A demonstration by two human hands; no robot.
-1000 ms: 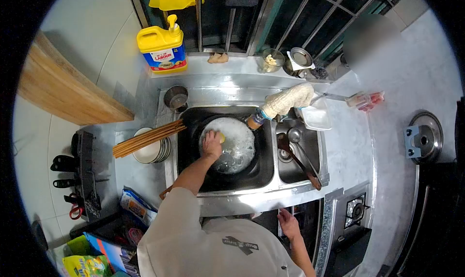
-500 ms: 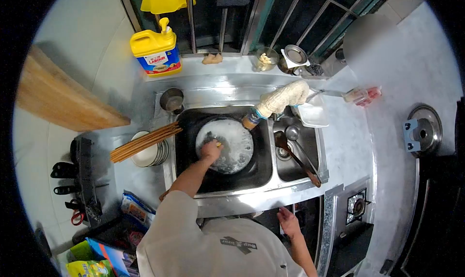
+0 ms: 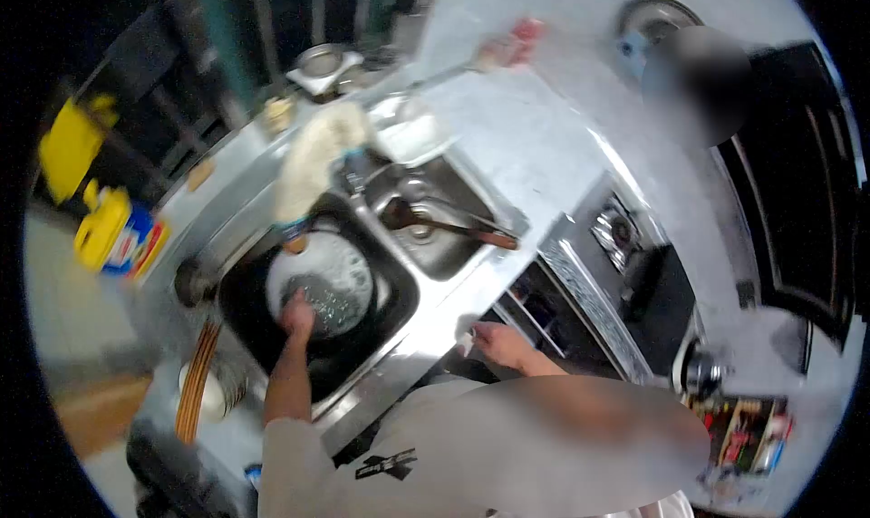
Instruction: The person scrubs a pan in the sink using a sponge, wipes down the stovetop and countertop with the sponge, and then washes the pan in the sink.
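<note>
My left hand (image 3: 297,317) reaches into a round wok (image 3: 337,279) of foamy water in the large sink basin. Its fingers look closed at the left of the foam; blur and suds hide what they hold. Below the counter's front edge, my right hand (image 3: 500,344) has its fingers loosely apart, with a small white patch (image 3: 465,342) beside the fingertips. A cloth-wrapped faucet (image 3: 313,164) hangs over the wok's upper rim. In the small basin (image 3: 444,257) lie a brown spatula (image 3: 453,228) and a metal ladle (image 3: 414,189).
Chopsticks (image 3: 196,387) rest by stacked bowls (image 3: 214,393) at lower left. A yellow-blue jug (image 3: 122,237) stands on the left ledge. A white container (image 3: 412,139) sits behind the small basin. The stove burner (image 3: 619,232) is at right.
The view has turned right, so the sink appears rotated and further left. My left hand remains in the wok; the yellow sponge seen in it before is now hidden. More counter shows at right.
</note>
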